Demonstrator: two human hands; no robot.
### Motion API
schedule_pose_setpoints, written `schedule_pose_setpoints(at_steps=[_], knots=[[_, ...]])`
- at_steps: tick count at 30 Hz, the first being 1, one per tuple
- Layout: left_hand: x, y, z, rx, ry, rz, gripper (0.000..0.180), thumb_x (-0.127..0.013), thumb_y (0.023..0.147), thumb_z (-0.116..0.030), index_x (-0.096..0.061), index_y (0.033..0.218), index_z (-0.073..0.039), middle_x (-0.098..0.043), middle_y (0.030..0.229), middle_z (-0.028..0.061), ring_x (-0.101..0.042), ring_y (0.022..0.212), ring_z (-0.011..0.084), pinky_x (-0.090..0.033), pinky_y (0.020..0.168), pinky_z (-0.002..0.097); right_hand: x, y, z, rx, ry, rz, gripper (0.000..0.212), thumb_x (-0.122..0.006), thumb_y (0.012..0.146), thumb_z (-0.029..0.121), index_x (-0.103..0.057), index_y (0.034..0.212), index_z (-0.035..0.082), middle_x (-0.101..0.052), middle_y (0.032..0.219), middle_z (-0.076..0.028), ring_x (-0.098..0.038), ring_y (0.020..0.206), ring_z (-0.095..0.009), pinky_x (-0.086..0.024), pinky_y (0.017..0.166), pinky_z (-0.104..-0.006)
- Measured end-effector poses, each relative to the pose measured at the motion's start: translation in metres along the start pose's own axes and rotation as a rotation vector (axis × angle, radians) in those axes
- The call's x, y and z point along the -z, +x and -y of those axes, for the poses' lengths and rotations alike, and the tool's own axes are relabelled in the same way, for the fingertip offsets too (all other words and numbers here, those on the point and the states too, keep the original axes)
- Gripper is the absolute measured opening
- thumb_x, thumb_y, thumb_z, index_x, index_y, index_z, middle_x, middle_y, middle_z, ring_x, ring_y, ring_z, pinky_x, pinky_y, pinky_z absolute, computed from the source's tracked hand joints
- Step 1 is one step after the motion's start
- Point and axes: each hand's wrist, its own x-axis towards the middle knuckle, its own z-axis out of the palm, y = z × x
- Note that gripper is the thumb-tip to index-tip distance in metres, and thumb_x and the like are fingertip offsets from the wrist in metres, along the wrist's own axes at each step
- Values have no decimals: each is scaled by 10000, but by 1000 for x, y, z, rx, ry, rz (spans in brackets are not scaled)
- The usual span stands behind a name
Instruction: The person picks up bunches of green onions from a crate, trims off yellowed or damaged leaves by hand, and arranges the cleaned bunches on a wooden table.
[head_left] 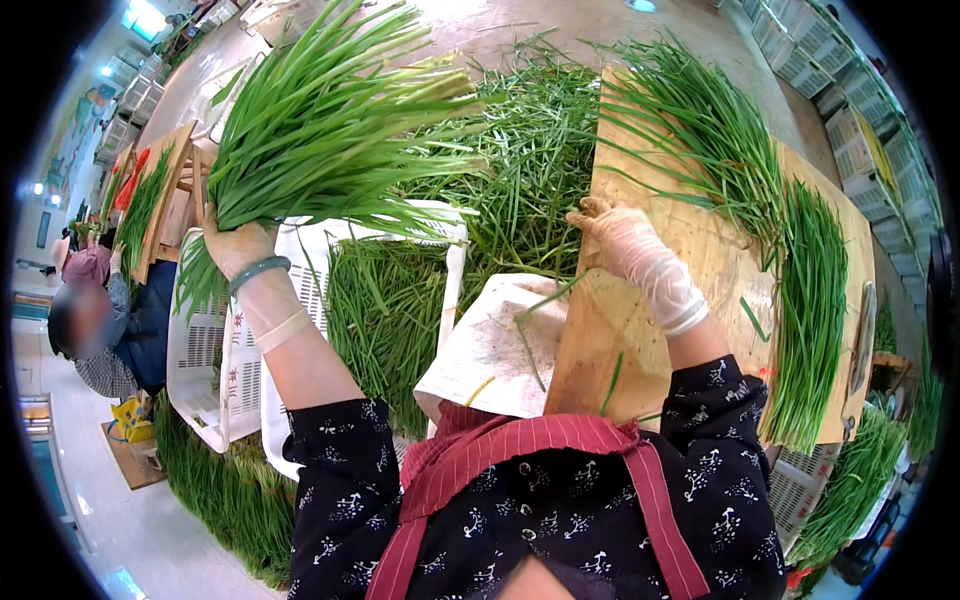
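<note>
My left hand [238, 246], in a thin see-through glove with a dark green bangle at the wrist, is closed around a large bunch of garlic chives [330, 130]. The bunch is raised above a white plastic crate [455, 290], its pale cut ends pointing right. More chives [385, 320] fill that crate. My right hand [615, 232], also gloved and wrapped at the wrist, hovers by the left edge of a wooden board [690, 320]. Its fingers are loosely bent, and I see nothing in them. On the board lie a spread pile of chives [700, 125] and a neater bundle [812, 310].
Loose chive scraps [530, 150] are heaped beyond the crate. A stained white cloth [500, 345] hangs between crate and board. Another white crate [200, 360] stands at left, with chives [225, 490] on the floor below. A co-worker [95, 320] is at far left; stacked crates [870, 150] line the right.
</note>
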Motion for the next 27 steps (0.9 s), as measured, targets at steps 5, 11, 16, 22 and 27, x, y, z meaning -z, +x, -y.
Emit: schedule_pose_setpoints(at_steps=[5, 11, 16, 22, 27], knots=[[15, 3, 5, -135, 87, -45, 318, -385, 865, -176, -518, 1109, -22, -524, 1148, 163, -527, 1011, 320, -441, 826, 510, 0, 27, 2, 44, 13, 402, 460, -709, 670, 194, -580, 1111, 194, -515, 1193, -99, -509, 1070, -260, -410, 905, -337], [27, 5, 8, -18, -176, -52, 320, -408, 866, -199, -533, 1073, 10, -554, 1107, 166, -528, 1026, 287, -416, 909, 425, 50, 58, 32, 156, 1178, -364, 366, -659, 759, 146, -582, 1117, 133, -596, 1089, -86, -545, 1014, -201, -406, 887, -271], [28, 7, 6, 162, -319, -37, 318, -436, 841, -202, -546, 1058, 3, -559, 1111, 157, -530, 1025, 281, -418, 907, 417, 104, 40, 96, 525, 485, -737, 318, -646, 780, 201, -606, 1078, 96, -620, 976, -74, -556, 933, -171, -424, 842, -282], [33, 3, 10, 150, -302, -47, 337, -440, 840, -214, -542, 1074, 6, -556, 1121, 156, -527, 1029, 281, -414, 916, 408, 110, 31, 97, 254, 992, -432, 245, -626, 783, 167, -638, 1013, 84, -636, 869, -38, -551, 818, -118, -443, 786, -295], [32, -3, 8, 160, -319, -25, 342, -463, 828, -208, -539, 1081, 9, -550, 1129, 155, -519, 1041, 280, -410, 919, 412, 119, 29, 66, 173, 1137, -472, 291, -642, 781, 174, -618, 1043, 48, -646, 912, -44, -569, 837, -122, -467, 761, -266]])
